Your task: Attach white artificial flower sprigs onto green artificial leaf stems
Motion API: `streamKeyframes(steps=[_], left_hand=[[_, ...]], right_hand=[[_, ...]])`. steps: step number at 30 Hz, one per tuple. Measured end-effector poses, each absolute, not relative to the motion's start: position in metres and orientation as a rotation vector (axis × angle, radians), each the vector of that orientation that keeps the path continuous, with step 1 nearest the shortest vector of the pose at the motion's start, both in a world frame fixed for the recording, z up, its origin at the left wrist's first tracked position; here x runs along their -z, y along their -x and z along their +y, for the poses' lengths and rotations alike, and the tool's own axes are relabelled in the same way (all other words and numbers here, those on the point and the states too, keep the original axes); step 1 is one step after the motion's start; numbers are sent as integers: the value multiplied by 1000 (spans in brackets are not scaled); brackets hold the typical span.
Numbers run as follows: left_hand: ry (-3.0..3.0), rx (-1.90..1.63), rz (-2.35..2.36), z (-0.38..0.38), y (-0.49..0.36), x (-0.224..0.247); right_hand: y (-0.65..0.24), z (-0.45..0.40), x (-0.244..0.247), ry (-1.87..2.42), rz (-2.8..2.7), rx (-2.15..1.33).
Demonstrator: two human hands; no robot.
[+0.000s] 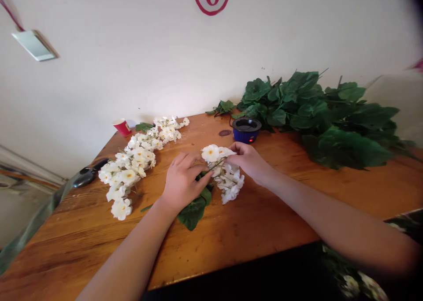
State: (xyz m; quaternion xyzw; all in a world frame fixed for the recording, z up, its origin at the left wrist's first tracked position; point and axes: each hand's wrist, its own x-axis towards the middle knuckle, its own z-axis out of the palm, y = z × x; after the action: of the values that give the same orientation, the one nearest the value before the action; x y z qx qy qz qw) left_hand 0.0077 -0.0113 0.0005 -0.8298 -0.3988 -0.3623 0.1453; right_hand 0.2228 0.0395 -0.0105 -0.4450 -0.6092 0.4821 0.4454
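Near the middle of the table, a spray of white artificial flowers (228, 184) with yellow centres is between my two hands. My left hand (185, 177) is closed around its green stem, palm down and low over the wood. Green leaves (193, 210) stick out from beneath that hand. My right hand (246, 160) pinches a white flower at the spray's upper right, between thumb and fingers. The fingertips of both hands are partly hidden by petals and stem.
A pile of white flower sprays (132, 160) lies on the left, with a red paper cup (122, 127) behind it and a black object (86, 176) beside it. A blue pot (245, 135) with a lit red light stands before large green leaves (307, 107) on the wooden table (264, 221).
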Motion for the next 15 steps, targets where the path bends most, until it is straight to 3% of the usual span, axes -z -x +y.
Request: streamKeyframes(steps=[15], left_hand=[[2423,940,-901,-13,-7,3]], right_hand=[[-221,41,19,1226,-1556,-1101]])
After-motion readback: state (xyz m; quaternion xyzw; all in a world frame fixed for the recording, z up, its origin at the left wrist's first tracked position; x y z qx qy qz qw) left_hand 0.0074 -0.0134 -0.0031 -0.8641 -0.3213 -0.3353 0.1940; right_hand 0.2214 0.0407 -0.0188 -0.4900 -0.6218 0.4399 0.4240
